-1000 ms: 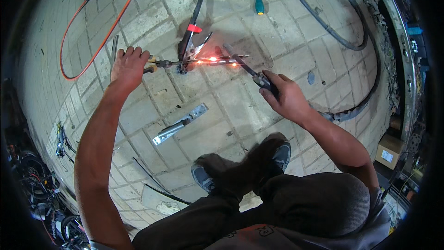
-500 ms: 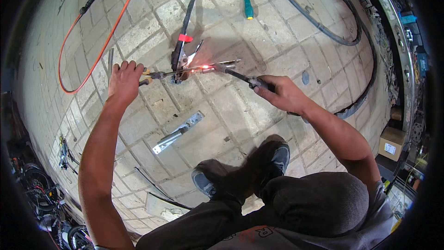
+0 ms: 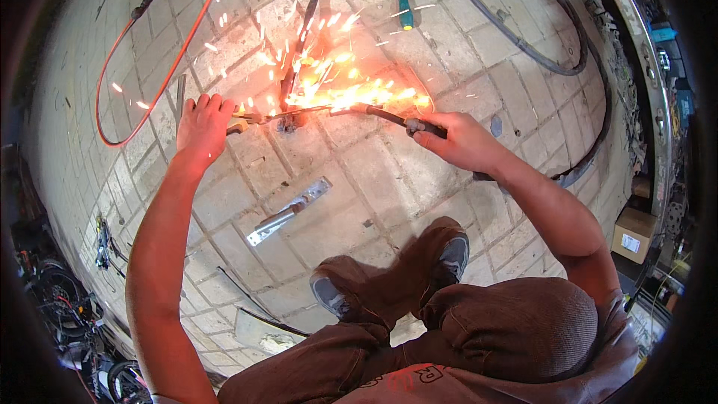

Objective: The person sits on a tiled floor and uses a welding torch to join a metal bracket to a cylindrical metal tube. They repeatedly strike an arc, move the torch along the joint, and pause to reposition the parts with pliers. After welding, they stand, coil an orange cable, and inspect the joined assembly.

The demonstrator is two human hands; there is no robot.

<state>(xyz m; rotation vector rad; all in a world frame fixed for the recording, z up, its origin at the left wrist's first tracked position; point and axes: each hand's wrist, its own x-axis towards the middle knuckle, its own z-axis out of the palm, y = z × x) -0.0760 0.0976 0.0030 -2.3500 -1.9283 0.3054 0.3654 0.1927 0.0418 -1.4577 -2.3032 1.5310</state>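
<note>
My left hand (image 3: 202,123) is closed on yellow-handled pliers (image 3: 247,121), whose jaws reach a thin metal piece (image 3: 307,109). My right hand (image 3: 452,138) grips a black torch-like tool (image 3: 393,116), its tip angled left into a bright burst of sparks (image 3: 351,93). The sparks hide much of the metal and the upright dark clamp with its cable (image 3: 286,82) behind it. A short steel bar (image 3: 181,90) lies beside my left hand. A silver bracket (image 3: 288,212) lies on the paving nearer my feet.
A green screwdriver (image 3: 405,9), an orange hose (image 3: 179,52) and looping black cables (image 3: 523,46) lie on the paving (image 3: 389,172). Bicycles or parts (image 3: 60,307) crowd the left edge. A metal frame (image 3: 654,142) and cardboard box (image 3: 634,234) stand at the right.
The small red glow at the tool's tip has burst into a wide shower of bright sparks. Over the last second both hands moved slightly in the picture, still holding their tools.
</note>
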